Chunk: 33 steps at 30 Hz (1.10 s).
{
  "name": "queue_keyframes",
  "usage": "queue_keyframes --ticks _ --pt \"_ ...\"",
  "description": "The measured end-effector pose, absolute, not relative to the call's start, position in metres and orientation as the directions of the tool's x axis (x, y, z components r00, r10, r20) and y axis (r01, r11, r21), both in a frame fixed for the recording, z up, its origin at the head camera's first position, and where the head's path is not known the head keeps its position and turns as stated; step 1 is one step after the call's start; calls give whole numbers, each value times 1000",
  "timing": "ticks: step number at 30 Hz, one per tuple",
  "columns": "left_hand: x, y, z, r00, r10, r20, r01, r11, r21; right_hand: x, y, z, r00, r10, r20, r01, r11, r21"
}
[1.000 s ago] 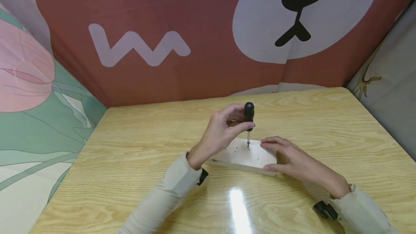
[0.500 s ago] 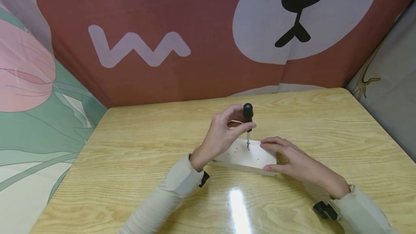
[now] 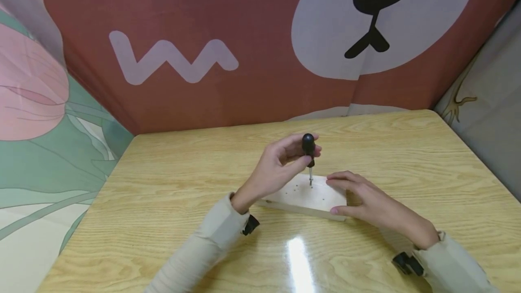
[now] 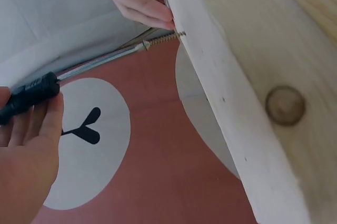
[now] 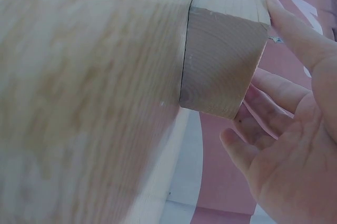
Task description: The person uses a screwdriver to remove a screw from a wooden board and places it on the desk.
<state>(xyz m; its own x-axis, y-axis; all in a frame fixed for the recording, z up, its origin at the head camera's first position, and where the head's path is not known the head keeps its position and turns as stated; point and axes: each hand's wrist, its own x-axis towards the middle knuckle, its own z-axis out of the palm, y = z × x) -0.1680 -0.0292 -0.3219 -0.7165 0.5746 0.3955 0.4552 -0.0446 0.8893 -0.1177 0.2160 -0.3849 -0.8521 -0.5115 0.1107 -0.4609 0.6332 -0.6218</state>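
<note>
My left hand [image 3: 272, 166] holds a black-handled screwdriver [image 3: 308, 143] between thumb and fingers, its shaft pointing down. In the left wrist view, the screwdriver's tip meets the head of a screw [image 4: 160, 40]. Most of the screw's thread shows above a pale wooden block [image 3: 305, 198], with its point at the wood. Several small dark holes dot the block's upper face. My right hand [image 3: 366, 198] grips the right end of the block, thumb at the near edge and fingers at the far edge, as the right wrist view [image 5: 295, 129] also shows.
The block lies on a wood-grain table [image 3: 183, 171]. Behind the table hangs a red cloth [image 3: 252, 103] with a printed bear face. A dark round knot [image 4: 285, 105] marks the block's side. Black wrist devices sit at both cuffs.
The left hand's fingers have shifted around the handle, with fingertips now showing beyond it. The handle's top has come slightly nearer and left. My right hand and the block stay put.
</note>
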Motion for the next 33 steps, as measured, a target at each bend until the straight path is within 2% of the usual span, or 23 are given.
queue_keyframes --ticks 8,16,24,33 --pt "-173 -34 -324 -695 575 432 492 -57 869 -118 215 -384 -850 -515 112 -467 638 -613" --pt "-174 -30 -324 -767 471 436 480 -31 877 -119 214 -384 -852 -511 116 -468 644 -605" --pt "-174 -23 -327 -782 413 466 500 -31 866 -118 214 -383 -857 -502 117 -464 653 -599" --pt "-173 -24 -328 -758 469 454 517 7 856 -118 214 -383 -860 -499 109 -455 650 -608"
